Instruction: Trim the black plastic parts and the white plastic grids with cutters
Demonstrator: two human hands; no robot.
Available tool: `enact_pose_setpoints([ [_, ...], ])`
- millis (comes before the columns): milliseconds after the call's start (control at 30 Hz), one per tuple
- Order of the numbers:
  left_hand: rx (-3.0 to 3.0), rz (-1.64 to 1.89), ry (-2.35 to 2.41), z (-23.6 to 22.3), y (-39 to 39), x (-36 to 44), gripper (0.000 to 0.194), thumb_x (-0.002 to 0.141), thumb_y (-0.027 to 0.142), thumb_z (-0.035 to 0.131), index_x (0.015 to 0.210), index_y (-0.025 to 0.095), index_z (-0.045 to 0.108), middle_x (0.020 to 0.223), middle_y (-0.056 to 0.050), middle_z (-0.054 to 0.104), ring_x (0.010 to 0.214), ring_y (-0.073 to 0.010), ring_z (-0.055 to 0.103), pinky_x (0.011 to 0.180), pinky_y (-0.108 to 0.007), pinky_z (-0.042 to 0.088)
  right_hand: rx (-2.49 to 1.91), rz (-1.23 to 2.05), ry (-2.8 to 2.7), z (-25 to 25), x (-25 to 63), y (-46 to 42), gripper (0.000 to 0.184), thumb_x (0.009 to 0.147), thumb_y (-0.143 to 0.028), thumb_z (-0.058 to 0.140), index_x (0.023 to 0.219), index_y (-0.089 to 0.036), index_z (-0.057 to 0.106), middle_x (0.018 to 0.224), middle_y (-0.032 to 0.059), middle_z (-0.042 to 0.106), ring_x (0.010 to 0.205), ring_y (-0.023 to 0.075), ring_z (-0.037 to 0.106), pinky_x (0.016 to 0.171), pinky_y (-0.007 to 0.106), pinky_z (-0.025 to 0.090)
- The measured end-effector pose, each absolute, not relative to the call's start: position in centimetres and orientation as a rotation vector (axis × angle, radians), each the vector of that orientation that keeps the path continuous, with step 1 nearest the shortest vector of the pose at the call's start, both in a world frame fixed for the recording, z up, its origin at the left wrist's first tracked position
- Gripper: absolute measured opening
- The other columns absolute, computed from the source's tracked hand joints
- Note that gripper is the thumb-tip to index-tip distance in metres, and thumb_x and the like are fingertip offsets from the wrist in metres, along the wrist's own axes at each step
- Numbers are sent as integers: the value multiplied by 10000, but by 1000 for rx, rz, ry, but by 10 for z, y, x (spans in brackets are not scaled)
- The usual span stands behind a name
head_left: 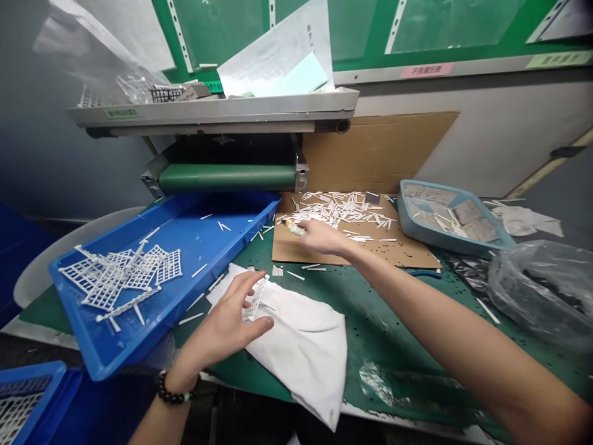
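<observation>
My left hand (236,315) hovers over a white cloth (310,340), thumb and fingers apart. Between them is a small white plastic grid (254,303), partly hidden by the fingers; whether they touch it is unclear. My right hand (320,237) is at the left part of a cardboard sheet (315,252), fingers closed. A small pale green and yellowish thing (295,228) shows at its fingertips, too small to name. Beside that hand, many thin white sticks (343,209) lie heaped on the cardboard.
At left, a blue tray (185,290) holds a pile of white grids (123,272). A light blue basin (454,238) and a clear plastic bag (542,290) are at right. Behind the tray is a green conveyor roller (227,177), beneath a metal shelf (217,111).
</observation>
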State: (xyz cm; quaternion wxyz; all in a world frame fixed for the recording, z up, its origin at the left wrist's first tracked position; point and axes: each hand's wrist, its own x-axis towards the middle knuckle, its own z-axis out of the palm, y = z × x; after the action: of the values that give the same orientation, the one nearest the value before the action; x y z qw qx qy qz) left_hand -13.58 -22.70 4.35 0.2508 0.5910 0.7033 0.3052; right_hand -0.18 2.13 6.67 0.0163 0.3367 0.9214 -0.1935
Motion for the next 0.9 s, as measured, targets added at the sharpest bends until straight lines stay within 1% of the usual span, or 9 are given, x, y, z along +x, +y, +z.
enact_pose_setpoints([
  [33,1638,782,1851,48,-227,-145,693,797,347,627,1437,313,365,1516,-77,329,1292,-261,453,948,-350,499,1019,-738,2884,67,12,15,344,806,-216,414,1130,-167,521,1006,113,634,800,210,615,672,291,474],
  [100,1691,669,1755,53,-222,-162,756,764,345,671,1450,339,353,1567,-44,250,1406,-289,294,1063,-397,403,938,-1652,2803,64,40,-5,375,788,-227,414,1154,-161,464,981,95,615,724,178,588,625,281,475],
  [133,1709,615,1714,55,-218,-169,784,746,351,693,1452,349,351,1582,-31,215,1429,-296,239,1102,-420,348,916,-1955,2680,60,53,-18,376,795,-266,443,1156,-163,442,966,86,607,692,170,571,607,282,472],
  [167,1720,568,1674,55,-214,-175,800,732,359,711,1449,356,356,1589,-20,191,1439,-301,209,1128,-435,300,918,-2100,2568,55,66,-33,370,805,-315,484,1141,-167,440,957,78,603,667,162,556,585,278,463],
  [233,1720,500,1581,53,-204,-182,802,708,368,739,1431,363,392,1586,-9,203,1440,-301,207,1149,-440,246,936,-1992,2533,44,87,-63,315,822,-359,537,1076,-180,488,964,71,611,715,171,557,614,278,454],
  [333,1660,508,1503,49,-196,-186,778,664,375,781,1380,356,478,1540,-20,325,1413,-300,284,1149,-425,247,999,-1444,2763,30,108,-96,250,877,-280,495,1121,-224,507,1005,55,614,851,198,570,736,299,436],
  [500,1426,837,1581,36,-202,-180,723,658,393,799,1332,329,544,1501,-37,398,1418,-308,270,1149,-441,255,856,-930,2861,14,117,-100,366,814,-111,479,1163,-219,503,1080,86,613,961,249,572,780,328,423],
  [667,920,1388,1332,15,-212,-154,678,743,474,723,1342,223,530,1500,-132,385,1342,-348,395,1084,-446,368,849,-799,2824,14,118,-80,374,819,-82,479,1169,-213,506,1104,97,612,971,248,580,776,327,430],
  [900,607,1692,1331,12,-212,-138,649,769,570,641,1298,204,556,1429,-144,483,1307,-350,445,1037,-472,435,844,-827,2922,28,115,-102,416,774,-72,527,1174,-181,492,1090,113,570,989,249,543,826,347,443],
])
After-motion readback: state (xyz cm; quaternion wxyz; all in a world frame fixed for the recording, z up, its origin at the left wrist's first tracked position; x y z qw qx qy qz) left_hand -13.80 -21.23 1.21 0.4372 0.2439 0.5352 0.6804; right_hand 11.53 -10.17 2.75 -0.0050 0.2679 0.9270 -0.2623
